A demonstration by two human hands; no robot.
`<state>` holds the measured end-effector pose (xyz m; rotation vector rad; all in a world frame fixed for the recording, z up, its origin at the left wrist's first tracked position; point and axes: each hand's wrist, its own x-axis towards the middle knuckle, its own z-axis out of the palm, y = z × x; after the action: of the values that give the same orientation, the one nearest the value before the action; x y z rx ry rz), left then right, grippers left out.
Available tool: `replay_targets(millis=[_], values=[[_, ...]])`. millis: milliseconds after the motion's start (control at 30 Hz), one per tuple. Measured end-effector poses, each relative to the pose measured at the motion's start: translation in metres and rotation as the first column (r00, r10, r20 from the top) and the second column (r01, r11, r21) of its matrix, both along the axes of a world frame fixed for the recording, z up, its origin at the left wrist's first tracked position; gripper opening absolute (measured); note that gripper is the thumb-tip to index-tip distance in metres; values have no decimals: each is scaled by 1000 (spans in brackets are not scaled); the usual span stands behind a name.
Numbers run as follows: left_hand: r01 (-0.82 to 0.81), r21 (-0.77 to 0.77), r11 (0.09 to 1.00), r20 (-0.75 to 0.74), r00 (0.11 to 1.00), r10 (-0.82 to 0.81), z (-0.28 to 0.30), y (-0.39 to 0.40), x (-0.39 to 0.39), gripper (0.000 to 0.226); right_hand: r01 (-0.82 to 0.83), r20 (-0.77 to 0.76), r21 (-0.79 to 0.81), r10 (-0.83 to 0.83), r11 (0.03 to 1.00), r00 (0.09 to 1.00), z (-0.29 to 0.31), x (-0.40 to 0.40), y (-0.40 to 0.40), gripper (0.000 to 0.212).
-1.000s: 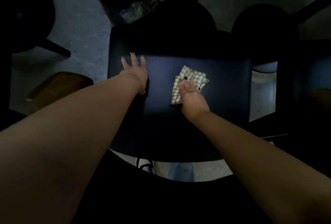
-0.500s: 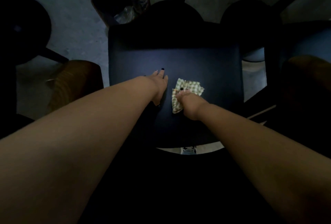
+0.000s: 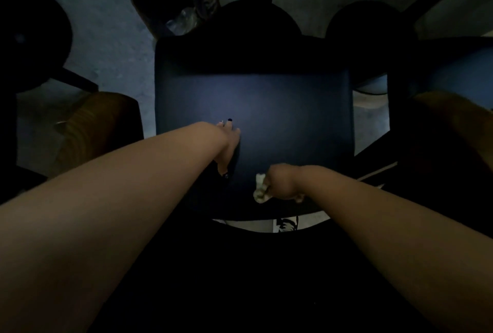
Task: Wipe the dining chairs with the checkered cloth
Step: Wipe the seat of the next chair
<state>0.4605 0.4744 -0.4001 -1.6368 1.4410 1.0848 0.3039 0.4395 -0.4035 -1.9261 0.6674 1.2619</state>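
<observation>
Where right hand [image 3: 282, 182] fingers clutch it — checkered cloth [image 3: 260, 191], bunched, pale; left hand [image 3: 229, 146] flat.

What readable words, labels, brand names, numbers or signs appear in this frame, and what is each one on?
None can be read.
A black-and-white print shows on the floor below the chair seat; it is cut off, too dark to tell whether it holds letters.
Checkered cloth in the right hand: pattern only.

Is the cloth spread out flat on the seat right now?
No, the checkered cloth is bunched up in the right hand near the front edge of the chair seat.
</observation>
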Motion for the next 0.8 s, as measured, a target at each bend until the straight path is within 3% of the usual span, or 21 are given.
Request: replay_targets(millis=[100, 167, 200, 267, 300, 333, 467, 567, 633, 667, 733, 800], values=[[-98, 57, 993, -76, 992, 103, 1, -5, -2, 133, 242, 85, 55, -246, 969, 966, 19, -6, -22, 23], [-219, 51, 974, -221, 949, 225, 3, -7, -2, 125, 442, 145, 142, -460, 886, 876, 36, -6, -39, 20], [-328, 54, 943, -365, 873, 324, 5, -12, -5, 112, 495, 176, 179, -523, 850, 834, 47, -7, -53, 20], [-614, 108, 782, -648, 553, 524, 10, -12, -9, 79, 484, 255, 171, -513, 858, 820, 63, -1, -75, 26], [-717, 127, 686, -725, 405, 557, 15, -16, -12, 71, 464, 289, 148, -487, 873, 824, 70, 0, -89, 29], [-790, 127, 599, -759, 311, 572, 19, -20, -15, 67, 450, 312, 134, -469, 883, 827, 77, 2, -104, 28], [-914, 82, 398, -798, 179, 576, 36, -53, -30, 51, 439, 384, 37, -418, 898, 823, 102, -2, -156, 18], [-954, 143, 264, -790, 51, 612, 46, -78, -40, 39, 556, 488, 44, -504, 830, 713, 106, -17, -179, 24], [-966, 125, 228, -787, 43, 615, 49, -93, -47, 27, 640, 497, 108, -598, 761, 628, 103, -27, -187, 30], [-971, 90, 222, -781, 70, 620, 50, -99, -49, 25, 645, 488, 86, -597, 759, 637, 100, -30, -191, 35], [-976, 2, 216, -770, 136, 623, 49, -111, -51, 23, 632, 491, -38, -537, 774, 686, 94, -34, -201, 46], [-975, -114, 190, -754, 210, 622, 45, -124, -46, 20, 682, 522, -180, -518, 709, 677, 90, -35, -213, 51]])
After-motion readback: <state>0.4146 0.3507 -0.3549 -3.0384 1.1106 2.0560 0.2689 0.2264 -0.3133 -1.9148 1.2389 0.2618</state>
